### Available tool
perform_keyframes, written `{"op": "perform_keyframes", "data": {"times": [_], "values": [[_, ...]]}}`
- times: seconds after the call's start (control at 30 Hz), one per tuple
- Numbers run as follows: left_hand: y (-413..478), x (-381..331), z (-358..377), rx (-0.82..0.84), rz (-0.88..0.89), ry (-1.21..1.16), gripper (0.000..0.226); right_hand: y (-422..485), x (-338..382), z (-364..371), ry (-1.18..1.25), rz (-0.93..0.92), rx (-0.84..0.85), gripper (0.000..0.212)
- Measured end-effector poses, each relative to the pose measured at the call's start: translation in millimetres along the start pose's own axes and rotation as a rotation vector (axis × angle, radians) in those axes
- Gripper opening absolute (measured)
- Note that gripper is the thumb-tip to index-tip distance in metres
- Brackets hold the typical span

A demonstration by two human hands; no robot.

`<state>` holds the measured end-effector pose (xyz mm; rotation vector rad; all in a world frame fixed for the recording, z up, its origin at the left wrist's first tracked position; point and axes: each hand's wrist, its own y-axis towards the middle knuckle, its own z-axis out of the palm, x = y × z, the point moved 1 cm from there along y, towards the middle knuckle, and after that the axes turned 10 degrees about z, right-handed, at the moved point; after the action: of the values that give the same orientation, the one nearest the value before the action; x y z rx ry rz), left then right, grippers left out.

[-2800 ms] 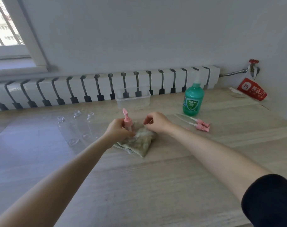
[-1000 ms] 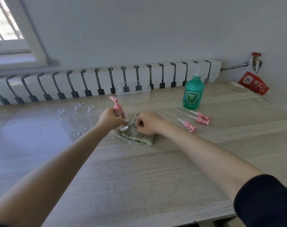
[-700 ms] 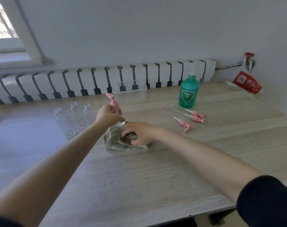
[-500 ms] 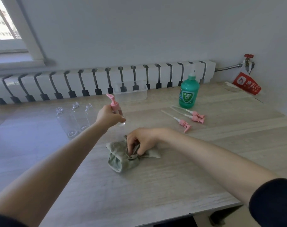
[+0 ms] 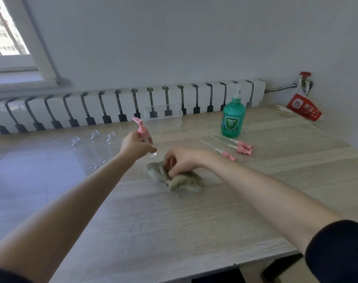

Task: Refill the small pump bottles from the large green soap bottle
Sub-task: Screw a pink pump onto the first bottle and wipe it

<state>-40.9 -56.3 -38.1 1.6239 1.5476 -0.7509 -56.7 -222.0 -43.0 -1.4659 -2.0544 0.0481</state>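
My left hand (image 5: pixel 134 147) holds a small clear pump bottle (image 5: pixel 147 139) with a pink pump head, lifted above the table. Just right of it, my right hand (image 5: pixel 181 160) grips a crumpled green-grey cloth (image 5: pixel 179 179) lying on the wooden table (image 5: pixel 194 221). The large green soap bottle (image 5: pixel 233 119) stands upright at the back right, capped. Three pink pump heads with tubes (image 5: pixel 235 148) lie in front of it. Three empty clear bottles without caps (image 5: pixel 94 148) lie at the left.
A clear plastic tub (image 5: pixel 162 117) sits at the back against the white radiator (image 5: pixel 112 107). A red packet (image 5: pixel 303 107) leans at the far right corner under a red valve. The table's front edge runs along the bottom right.
My left hand has lifted the pump bottle off the cloth and holds it in the air. My right hand has bunched up the cloth and dragged it across the table.
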Motion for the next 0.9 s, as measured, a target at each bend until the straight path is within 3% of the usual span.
{"op": "perform_keyframes", "data": {"times": [0.1, 0.27, 0.4, 0.63, 0.7, 0.77, 0.83, 0.9], "values": [[-0.6, -0.5, 3.1, 0.014, 0.004, 0.017, 0.025, 1.4, 14.4, 29.1, -0.264, -0.071, 0.193, 0.023], [-4.0, -1.0, 8.8, 0.033, 0.002, 0.015, 0.025, 14.4, -10.0, 7.0, -0.309, 0.004, -0.058, 0.021], [-4.2, -2.0, 10.2, 0.042, 0.018, -0.002, 0.026, 19.2, -48.3, -4.1, -0.083, 0.048, -0.147, 0.024], [1.0, -7.4, 3.7, -0.013, 0.037, -0.021, 0.024, 17.2, -45.0, -19.7, 0.551, -0.096, -0.286, 0.016], [2.4, -10.4, -1.6, -0.062, 0.054, -0.034, 0.023, 17.5, -40.4, -21.6, 0.823, -0.159, -0.272, 0.021], [4.0, -13.8, -4.8, -0.107, 0.07, -0.047, 0.023, 16.0, -41.3, -22.0, 1.04, -0.182, -0.146, 0.027], [5.8, -16.7, -3.9, -0.132, 0.083, -0.052, 0.024, 14.7, -46.5, -17.4, 0.987, -0.126, -0.097, 0.03], [5.4, -19.9, 0.5, -0.131, 0.098, -0.069, 0.024, 15.9, -51.5, -11.3, 0.882, -0.015, -0.155, 0.03]]}}
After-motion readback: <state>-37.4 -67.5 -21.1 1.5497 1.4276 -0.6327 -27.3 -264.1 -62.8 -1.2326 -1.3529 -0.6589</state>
